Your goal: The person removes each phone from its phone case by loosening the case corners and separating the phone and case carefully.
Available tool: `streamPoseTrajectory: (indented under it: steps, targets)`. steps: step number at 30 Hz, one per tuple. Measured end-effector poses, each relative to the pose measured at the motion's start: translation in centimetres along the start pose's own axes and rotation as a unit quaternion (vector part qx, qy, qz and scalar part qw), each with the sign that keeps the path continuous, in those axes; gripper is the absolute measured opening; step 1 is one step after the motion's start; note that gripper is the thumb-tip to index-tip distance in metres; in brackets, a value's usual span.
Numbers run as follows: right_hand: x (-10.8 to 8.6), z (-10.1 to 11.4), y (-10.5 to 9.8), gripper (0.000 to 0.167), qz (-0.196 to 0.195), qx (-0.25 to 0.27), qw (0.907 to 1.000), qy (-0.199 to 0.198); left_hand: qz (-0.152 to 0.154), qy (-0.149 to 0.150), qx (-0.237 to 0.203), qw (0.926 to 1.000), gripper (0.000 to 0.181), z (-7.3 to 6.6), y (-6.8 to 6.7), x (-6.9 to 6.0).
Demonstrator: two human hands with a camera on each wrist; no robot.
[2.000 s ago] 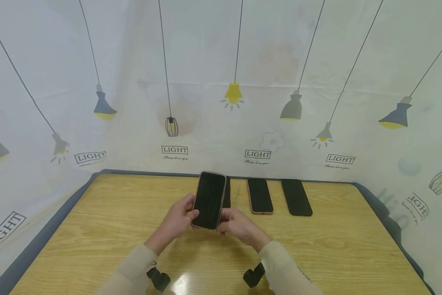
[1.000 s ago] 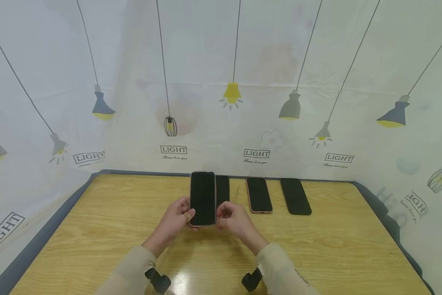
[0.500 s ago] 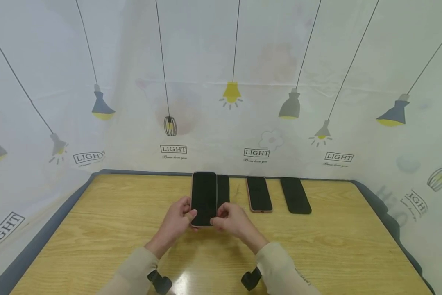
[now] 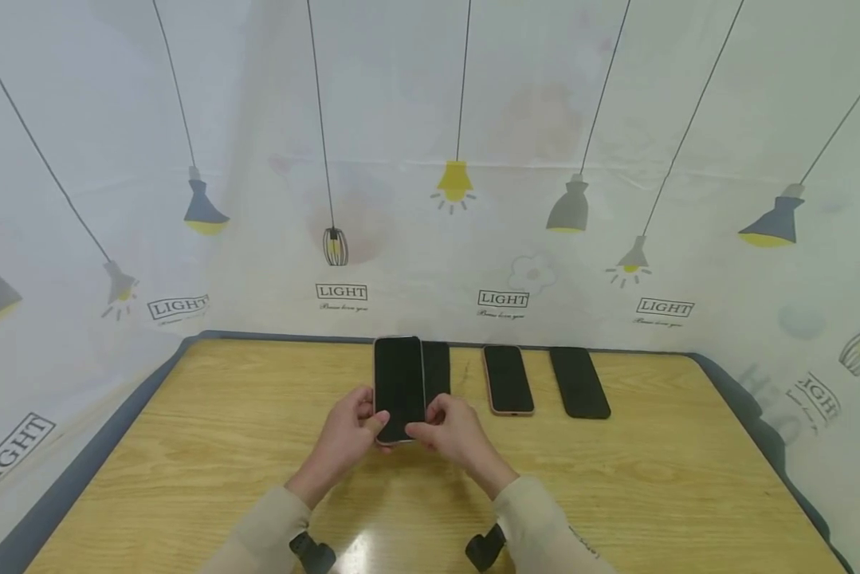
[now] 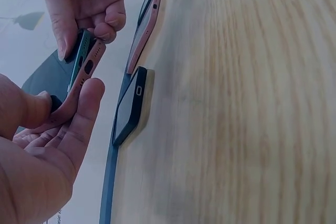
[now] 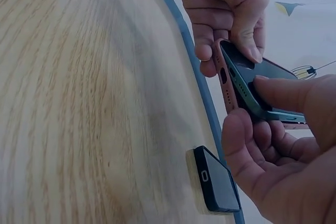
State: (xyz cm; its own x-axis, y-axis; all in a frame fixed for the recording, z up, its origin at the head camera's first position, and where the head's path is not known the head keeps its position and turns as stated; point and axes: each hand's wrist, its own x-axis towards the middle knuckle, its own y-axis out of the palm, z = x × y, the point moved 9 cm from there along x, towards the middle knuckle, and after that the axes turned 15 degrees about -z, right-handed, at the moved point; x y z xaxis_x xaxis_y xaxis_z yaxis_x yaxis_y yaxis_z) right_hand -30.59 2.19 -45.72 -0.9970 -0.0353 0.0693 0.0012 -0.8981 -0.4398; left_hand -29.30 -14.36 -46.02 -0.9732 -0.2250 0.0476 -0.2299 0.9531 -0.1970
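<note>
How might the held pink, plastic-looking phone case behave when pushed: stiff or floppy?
The pink phone case probably flexes slightly, its rim looking thin yet well formed. Being a shallow shell, it is likely light. The teal-edged, black-screened phone may shift against it, since a gap shows between them.

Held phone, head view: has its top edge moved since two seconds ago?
Yes, leftward: the held phone now has its top farther left of the printed yellow lamp.

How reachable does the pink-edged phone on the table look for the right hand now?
Not yet, probably: the right hand grips a corner of the green-framed phone and pink case. Otherwise the way to the pink-edged phone looks free.
</note>
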Motion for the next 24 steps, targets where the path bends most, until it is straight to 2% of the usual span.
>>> streamPoseTrajectory:
  steps: [5,13,19,24]
  targets:
    - [-0.07,-0.16,0.10,0.029,0.018,0.012,0.9998,-0.002,0.005,0.008,0.012,0.9999,0.016,0.07,0.02,-0.04]
    - [-0.27,0.17,0.21,0.028,0.035,0.046,0.9983,-0.006,-0.004,0.005,0.024,0.9997,0.019,0.25,-0.37,-0.03]
    - [-0.44,0.31,0.22,0.014,0.031,0.060,0.9976,-0.020,-0.012,0.012,0.046,0.9988,0.022,0.28,-0.77,0.13]
    - [-0.56,0.21,0.22,0.012,0.017,0.106,0.9942,-0.003,-0.009,0.012,0.058,0.9982,0.021,0.33,-0.80,0.23]
